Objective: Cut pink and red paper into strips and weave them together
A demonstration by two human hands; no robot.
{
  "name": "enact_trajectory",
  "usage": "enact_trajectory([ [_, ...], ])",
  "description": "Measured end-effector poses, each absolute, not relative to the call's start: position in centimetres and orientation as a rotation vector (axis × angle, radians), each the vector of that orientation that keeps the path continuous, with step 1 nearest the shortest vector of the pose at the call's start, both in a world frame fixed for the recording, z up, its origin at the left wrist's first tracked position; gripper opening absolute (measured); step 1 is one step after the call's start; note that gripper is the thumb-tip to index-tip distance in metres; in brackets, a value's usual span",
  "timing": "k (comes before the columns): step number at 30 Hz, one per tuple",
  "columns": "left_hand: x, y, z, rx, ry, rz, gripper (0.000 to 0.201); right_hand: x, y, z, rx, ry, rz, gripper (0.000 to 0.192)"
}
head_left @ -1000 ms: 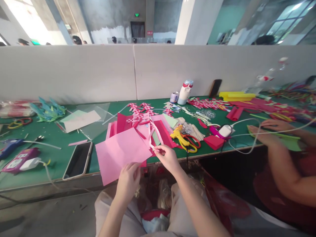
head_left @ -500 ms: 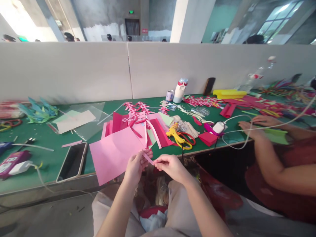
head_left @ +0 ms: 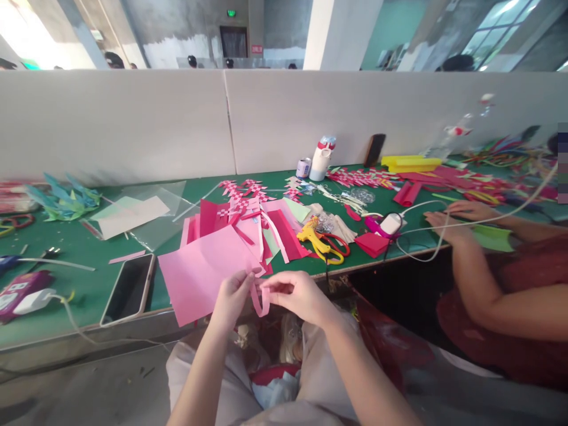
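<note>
1. The pink strip [head_left: 260, 299] was bent into a hanging loop, its ends apart (no fold, weave or glue showed on it), so by my reading the work on it had barely begun.
2. It hung between both hands, off the worktop's [head_left: 80, 290] near edge, above the lap.
3. The left hand [head_left: 231, 296] pinched one end; the right hand [head_left: 296, 294] pinched the other.
4. Just beyond lay a pink sheet [head_left: 202, 272], with woven pieces [head_left: 242, 192] farther back.
5. Yellow scissors [head_left: 320, 244] lay to the right, near a co-worker's hand [head_left: 446, 223].
</note>
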State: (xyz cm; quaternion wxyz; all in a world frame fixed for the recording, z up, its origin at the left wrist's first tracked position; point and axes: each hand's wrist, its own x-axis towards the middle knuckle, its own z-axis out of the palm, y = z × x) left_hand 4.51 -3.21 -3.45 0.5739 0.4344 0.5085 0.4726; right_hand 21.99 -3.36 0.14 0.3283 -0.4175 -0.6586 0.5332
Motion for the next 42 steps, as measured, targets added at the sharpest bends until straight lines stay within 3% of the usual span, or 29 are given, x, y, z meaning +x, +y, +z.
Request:
enact_trajectory([
  [3, 4.3, -4.0, -3.2, 1.191, 1.195, 1.000, 0.038, 20.9, -2.5, 0.2, -1.135, -1.563, 1.381, 0.039],
  [6, 4.3, -4.7, -2.7, 1.289, 1.179, 0.895, 0.036, 20.4, -1.7, 0.3, -1.174, -1.505, 1.364, 0.046],
  [17, 4.1, -5.6, -1.7, 1.412, 1.200, 0.799, 0.030, 20.5, -1.5, 0.7, -1.170, -1.523, 1.396, 0.018],
  [31, 4.5, -6.0, -1.5, 1.287, 1.130, 0.804, 0.030, 20.4, -1.4, 0.4, -1.162, -1.410, 1.515, 0.020],
  [38, 4.3, -6.2, -1.9, 1.017, 1.085, 0.945, 0.049, 20.6, -1.2, 0.1, -1.175, -1.404, 1.467, 0.024],
  [42, 4.9, -6.3, -1.8, 1.089, 1.156, 0.967, 0.047, 20.5, -1.2, 0.1, -1.151, -1.372, 1.480, 0.027],
])
